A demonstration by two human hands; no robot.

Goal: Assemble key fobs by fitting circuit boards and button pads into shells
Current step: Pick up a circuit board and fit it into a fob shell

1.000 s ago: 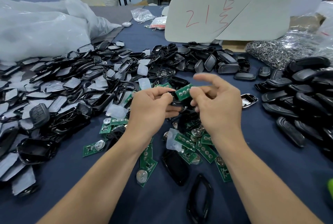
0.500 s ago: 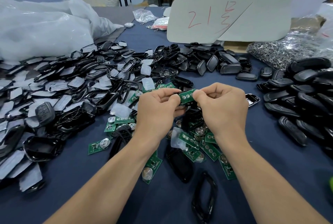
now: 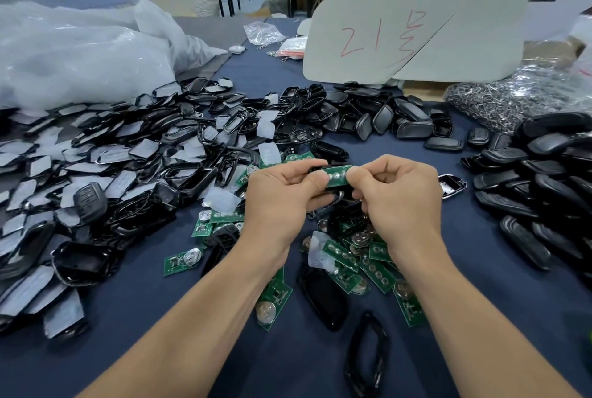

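Desk [image 3: 480, 269] covered in dark blue cloth, matt, fine weave. Shells in left heap [image 3: 134, 173]: black plastic, glossy, many under frosted whitish film. Shells in right heap [image 3: 544, 192]: black plastic, duller, satin sheen. Loose bezel ring [image 3: 366, 356] near front edge: glossy black plastic. Circuit board [image 3: 336, 175] between both sets of fingers: green, semi-gloss, with round silvery metal contact pads. Boards on cloth [image 3: 368, 266]: same green, some carrying shiny metal coin cells. Large bags [image 3: 80, 55] at left: translucent white plastic, crinkled. Sign [image 3: 416, 29]: pale grey matt sheet, red marker. Key rings [image 3: 512, 99] at right: bright metal, bagged in clear plastic.
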